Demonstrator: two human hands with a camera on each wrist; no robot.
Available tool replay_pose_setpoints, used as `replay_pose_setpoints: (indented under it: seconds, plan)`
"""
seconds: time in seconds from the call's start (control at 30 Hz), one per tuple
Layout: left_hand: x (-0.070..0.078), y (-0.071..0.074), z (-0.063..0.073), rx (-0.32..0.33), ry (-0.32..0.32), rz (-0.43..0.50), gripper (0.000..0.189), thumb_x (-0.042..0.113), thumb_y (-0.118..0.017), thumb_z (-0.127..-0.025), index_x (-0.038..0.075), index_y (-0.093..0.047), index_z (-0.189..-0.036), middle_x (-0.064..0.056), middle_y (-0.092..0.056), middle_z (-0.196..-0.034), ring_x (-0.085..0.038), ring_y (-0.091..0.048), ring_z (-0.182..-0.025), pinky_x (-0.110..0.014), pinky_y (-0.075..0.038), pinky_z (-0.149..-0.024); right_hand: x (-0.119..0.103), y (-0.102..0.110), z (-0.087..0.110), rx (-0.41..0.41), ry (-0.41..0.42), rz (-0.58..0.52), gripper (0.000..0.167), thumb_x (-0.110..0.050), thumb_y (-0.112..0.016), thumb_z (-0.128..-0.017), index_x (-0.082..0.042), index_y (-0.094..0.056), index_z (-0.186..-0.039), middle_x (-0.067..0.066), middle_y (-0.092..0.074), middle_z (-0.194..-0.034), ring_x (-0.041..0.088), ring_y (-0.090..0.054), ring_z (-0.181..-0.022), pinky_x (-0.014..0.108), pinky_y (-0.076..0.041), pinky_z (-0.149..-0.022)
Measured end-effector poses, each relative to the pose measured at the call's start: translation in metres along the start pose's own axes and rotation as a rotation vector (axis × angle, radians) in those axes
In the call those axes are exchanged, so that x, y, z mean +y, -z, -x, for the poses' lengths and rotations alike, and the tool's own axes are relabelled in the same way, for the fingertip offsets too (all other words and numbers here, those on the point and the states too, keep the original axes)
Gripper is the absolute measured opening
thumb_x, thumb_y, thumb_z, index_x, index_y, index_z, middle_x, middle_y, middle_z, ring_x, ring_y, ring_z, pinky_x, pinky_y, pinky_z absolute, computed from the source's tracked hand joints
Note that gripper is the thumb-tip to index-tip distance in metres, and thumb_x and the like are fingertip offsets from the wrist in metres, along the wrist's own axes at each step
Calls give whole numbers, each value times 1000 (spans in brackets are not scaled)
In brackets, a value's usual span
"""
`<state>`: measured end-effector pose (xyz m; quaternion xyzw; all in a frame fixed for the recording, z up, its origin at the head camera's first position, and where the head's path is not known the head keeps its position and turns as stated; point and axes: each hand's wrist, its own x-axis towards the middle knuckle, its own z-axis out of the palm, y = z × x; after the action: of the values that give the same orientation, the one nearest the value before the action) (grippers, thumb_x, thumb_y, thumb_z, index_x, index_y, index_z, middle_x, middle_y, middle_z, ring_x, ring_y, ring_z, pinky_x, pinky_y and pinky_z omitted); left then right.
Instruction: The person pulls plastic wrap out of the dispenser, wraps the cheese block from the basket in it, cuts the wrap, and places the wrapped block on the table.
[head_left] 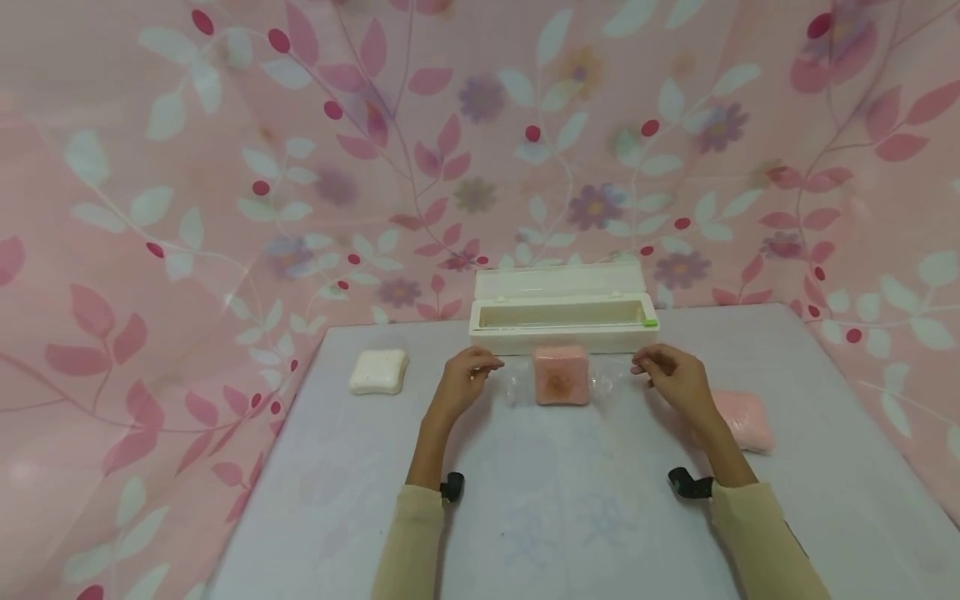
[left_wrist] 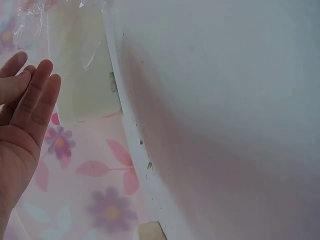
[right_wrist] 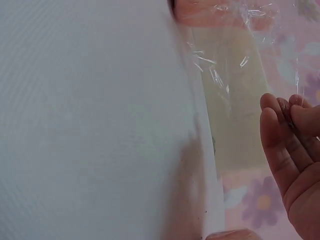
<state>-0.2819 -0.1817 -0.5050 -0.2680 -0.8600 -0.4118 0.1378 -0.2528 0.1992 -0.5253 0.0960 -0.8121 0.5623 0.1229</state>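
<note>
A pink soap bar [head_left: 562, 375] with a brownish patch sits between my two hands, wrapped in clear plastic film. Loose film [head_left: 600, 381] spreads out from both of its sides. At the left end, my left hand [head_left: 467, 382] pinches the film between thumb and fingertips. My right hand [head_left: 678, 385] does the same at the other end, and the right wrist view shows the stretched film [right_wrist: 220, 75] running to its fingertips [right_wrist: 297, 101]. Both hands are apart from the soap itself.
Behind the soap stands a long white film box [head_left: 562, 340], its lid raised and a green piece [head_left: 649, 322] at its right end. A white soap bar [head_left: 378, 372] lies at left. Another pink bar [head_left: 744, 421] lies partly behind my right forearm. Floral cloth [head_left: 480, 167] hangs behind the table.
</note>
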Motion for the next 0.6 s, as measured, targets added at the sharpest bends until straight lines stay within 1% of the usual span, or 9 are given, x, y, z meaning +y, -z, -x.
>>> replay_pose_setpoints:
  seconds: [0.07, 0.1, 0.17, 0.23, 0.3, 0.4, 0.47, 0.53, 0.6]
  plan:
    - [1, 1, 3, -13, -12, -24, 22, -14, -62, -88, 2, -77, -93, -2, -66, -97, -20, -63, -88, -29, -52, -72, 1, 1, 3, -14, 8, 3, 10, -6, -63, -96, -2, -69, -103, 15, -71, -95, 32, -69, -87, 30, -56, -63]
    - [2, 1, 5, -23, -19, -33, 22, -13, -62, -88, 2, -77, -91, -2, -66, -97, -20, -63, -88, -29, -52, -72, 1, 1, 5, -25, 13, 24, 10, -6, -63, -96, -3, -70, -103, 13, -72, -94, 31, -69, -87, 29, -56, -63]
    - [5, 2, 7, -46, -39, -60, 22, -14, -61, -88, 1, -77, -90, -2, -66, -97, -19, -62, -87, -30, -51, -72, 2, 2, 8, -44, 22, 97, 10, -6, -65, -95, -5, -72, -102, 8, -73, -93, 27, -69, -88, 25, -55, -64]
    - [7, 2, 10, -70, -57, -93, 22, -13, -61, -88, 3, -78, -89, -2, -66, -96, -18, -62, -86, -29, -52, -73, 2, 3, 10, -64, 55, 202, 10, -7, -66, -93, -6, -74, -100, 4, -74, -93, 22, -68, -88, 25, -55, -67]
    - [9, 0, 11, -94, -79, -123, 22, -12, -61, -87, 3, -78, -89, -3, -66, -96, -17, -62, -85, -28, -51, -73, 2, 3, 12, -86, 87, 295, 11, -8, -68, -91, -8, -76, -98, 1, -74, -92, 19, -68, -89, 29, -56, -69]
    - [12, -2, 11, -121, -94, -145, 21, -10, -59, -86, 2, -77, -88, -3, -66, -93, -17, -61, -83, -27, -51, -71, 0, 3, 14, -135, 121, 354, 12, -9, -67, -90, -7, -76, -98, 2, -74, -95, 23, -68, -92, 43, -56, -76]
    - [15, -3, 11, -135, -77, -145, 22, -6, -55, -87, 1, -76, -87, -2, -66, -92, -16, -60, -82, -27, -51, -71, -2, 4, 15, -180, 112, 357, 13, -12, -66, -92, -6, -75, -100, 4, -73, -98, 28, -68, -95, 50, -53, -81]
    - [18, -5, 11, -149, -25, -138, 23, 1, -51, -90, 2, -75, -90, 0, -66, -92, -14, -60, -82, -27, -51, -70, -5, 4, 15, -229, 83, 348, 17, -18, -65, -94, -6, -75, -103, 5, -73, -101, 31, -67, -99, 54, -51, -85]
    - [22, -7, 10, -176, 41, -131, 23, 15, -52, -95, 4, -72, -98, 3, -65, -91, -12, -59, -82, -27, -51, -70, -10, 2, 16, -271, 42, 344, 24, -28, -64, -96, -8, -74, -105, 5, -72, -104, 32, -67, -102, 54, -50, -87]
